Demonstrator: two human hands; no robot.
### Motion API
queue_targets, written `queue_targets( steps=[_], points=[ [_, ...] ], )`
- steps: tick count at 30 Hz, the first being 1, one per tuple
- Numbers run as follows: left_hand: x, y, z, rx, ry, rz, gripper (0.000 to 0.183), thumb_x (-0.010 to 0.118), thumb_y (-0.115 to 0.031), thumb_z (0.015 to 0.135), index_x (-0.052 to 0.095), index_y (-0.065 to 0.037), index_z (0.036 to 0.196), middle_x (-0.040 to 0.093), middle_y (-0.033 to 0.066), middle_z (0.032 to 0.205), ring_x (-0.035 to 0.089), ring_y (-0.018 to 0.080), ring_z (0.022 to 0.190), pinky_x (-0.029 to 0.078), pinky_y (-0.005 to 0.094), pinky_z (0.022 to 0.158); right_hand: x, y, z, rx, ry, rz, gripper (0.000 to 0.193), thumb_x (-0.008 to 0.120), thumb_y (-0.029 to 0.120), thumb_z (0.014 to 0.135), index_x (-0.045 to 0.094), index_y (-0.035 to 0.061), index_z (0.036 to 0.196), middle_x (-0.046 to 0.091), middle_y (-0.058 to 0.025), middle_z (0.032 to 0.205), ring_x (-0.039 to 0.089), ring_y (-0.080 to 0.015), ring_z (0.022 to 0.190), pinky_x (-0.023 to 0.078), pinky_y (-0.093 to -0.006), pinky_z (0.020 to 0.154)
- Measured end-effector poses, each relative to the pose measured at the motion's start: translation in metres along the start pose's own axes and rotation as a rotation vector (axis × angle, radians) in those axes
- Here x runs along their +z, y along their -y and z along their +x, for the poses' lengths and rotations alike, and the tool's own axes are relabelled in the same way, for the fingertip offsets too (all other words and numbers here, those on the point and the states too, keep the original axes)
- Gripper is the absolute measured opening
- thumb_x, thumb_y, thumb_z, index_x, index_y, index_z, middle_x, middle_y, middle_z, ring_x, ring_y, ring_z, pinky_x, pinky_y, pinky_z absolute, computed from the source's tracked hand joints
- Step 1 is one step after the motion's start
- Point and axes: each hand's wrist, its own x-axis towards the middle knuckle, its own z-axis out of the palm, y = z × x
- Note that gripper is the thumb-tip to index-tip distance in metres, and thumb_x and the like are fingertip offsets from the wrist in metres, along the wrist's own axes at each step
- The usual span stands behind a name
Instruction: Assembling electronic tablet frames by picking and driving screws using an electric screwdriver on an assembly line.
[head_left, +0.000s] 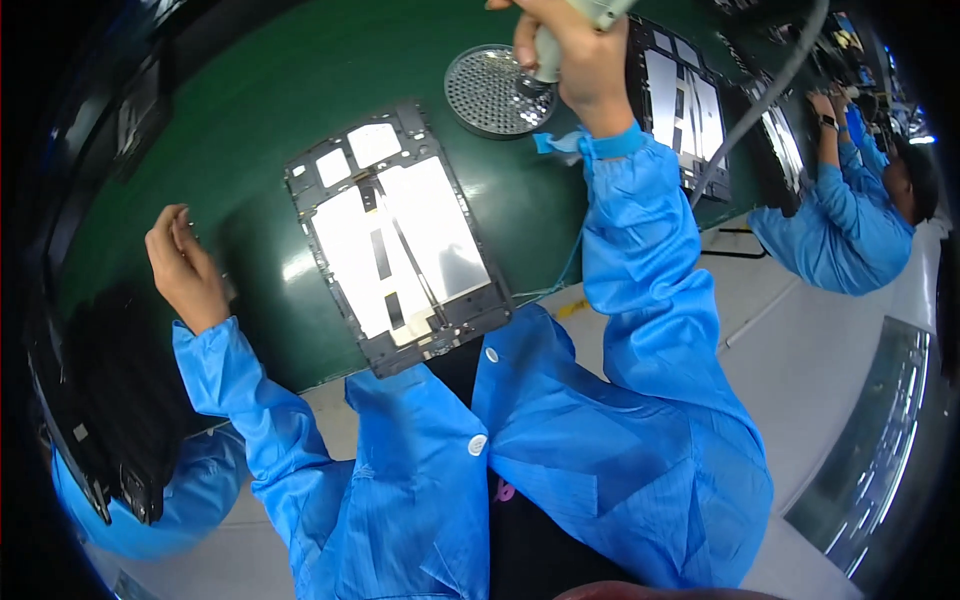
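Observation:
At the top of the view, my right hand (590, 75) is wrapped round a pale, pistol-shaped electric screwdriver (547, 52). Its dark tip end points down at the round metal screw tray (490, 95), which is covered in small holes; whether the tip touches it I cannot tell. A black tablet housing (450, 240) with shiny metal panels lies in front of me, tilted a little, its lower end at the table edge. To the left of the housing, my left hand (187, 268) is held over the green table, fingers loosely bent, with nothing visible in it.
More tablet housings (685, 105) lie to the right, with a grey cable (765, 100) passing over them. Dark stacked parts (120, 390) stand at the lower left. A co-worker in blue (850, 220) sits at the far right. A blue wrist strap (615, 143) circles my right wrist.

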Motion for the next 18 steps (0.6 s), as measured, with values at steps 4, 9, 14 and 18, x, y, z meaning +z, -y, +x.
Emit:
queue_targets(
  steps=[4,9,14,18],
  points=[
    [0.033,-0.043,0.013,-0.184,0.133,-0.577,0.018,0.055,-0.012,0.105,0.062,0.0,0.118,0.071,0.0115,0.101,0.068,0.0143,0.088,0.055,0.0276,0.079,0.002,-0.004,-0.011,0.271,-0.111,-0.029,0.011,0.066,0.01,0.094,0.067,-0.0006,0.089,0.061,-0.0029,0.064,0.052,-0.0097,0.044,0.04,-0.0232,0.042],
    [0.062,-0.049,0.015,-0.377,0.198,-0.795,0.022,0.064,-0.013,0.101,0.063,0.004,0.114,0.071,0.011,0.101,0.068,0.0144,0.091,0.053,0.0266,0.086,0.013,-0.004,-0.023,0.305,-0.06,0.023,0.013,0.068,0.011,0.093,0.068,-0.0018,0.091,0.058,-0.0017,0.059,0.051,-0.0081,0.045,0.038,-0.0223,0.043],
    [0.074,-0.041,0.007,-0.367,0.168,-0.854,0.039,0.063,-0.009,0.1,0.048,0.005,0.134,0.069,0.0154,0.111,0.067,0.0176,0.097,0.052,0.0279,0.089,0.011,-0.006,-0.025,0.301,-0.02,0.014,0.015,0.066,0.012,0.095,0.068,-0.0026,0.092,0.06,-0.0029,0.061,0.052,-0.0079,0.046,0.038,-0.0222,0.044],
    [0.074,-0.031,0.008,-0.465,0.204,-0.849,0.031,0.065,-0.011,0.1,0.059,0.005,0.125,0.069,0.0145,0.11,0.067,0.0173,0.098,0.053,0.0279,0.09,0.013,-0.012,-0.025,0.238,-0.019,0.032,0.016,0.065,0.011,0.095,0.067,-0.0039,0.091,0.06,-0.0037,0.061,0.052,-0.0085,0.046,0.04,-0.0228,0.047]
  ],
)
